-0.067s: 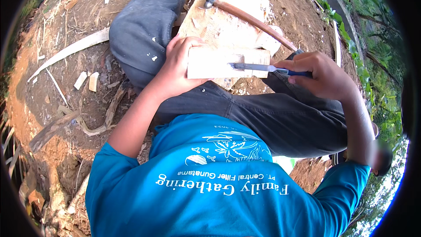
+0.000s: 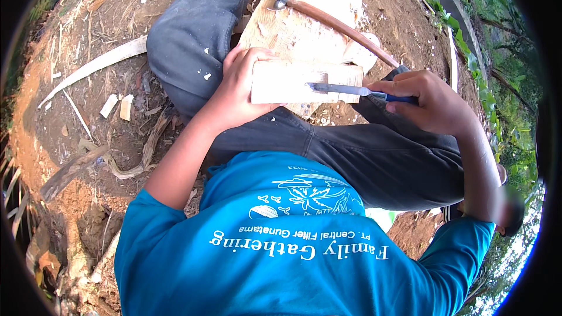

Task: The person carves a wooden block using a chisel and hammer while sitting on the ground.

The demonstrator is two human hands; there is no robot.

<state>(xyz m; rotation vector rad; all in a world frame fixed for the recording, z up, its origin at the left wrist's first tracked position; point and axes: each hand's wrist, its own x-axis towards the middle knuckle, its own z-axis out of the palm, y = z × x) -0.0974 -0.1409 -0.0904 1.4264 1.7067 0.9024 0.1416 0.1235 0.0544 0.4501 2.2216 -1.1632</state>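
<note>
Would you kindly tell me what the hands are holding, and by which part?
The left hand grips the pale wooden block by its left end; the right hand holds the chisel-like tool by its blue handle.

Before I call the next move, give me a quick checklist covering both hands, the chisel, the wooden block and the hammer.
1. Left hand gripping the left end of the wooden block: ok.
2. Right hand gripping the blue-handled chisel: ok.
3. Chisel tip at the shallow recess in the block's face: ok; how deep it bites, cannot tell.
4. Left hand out of the blade's line: not ok, I'd judge; the tip points leftward toward it, though apart from it.
5. Wooden-handled hammer out of both hands: ok, it lies across the pale wooden slab.
6. Block firmly supported underneath: cannot tell, its underside is hidden.
</note>
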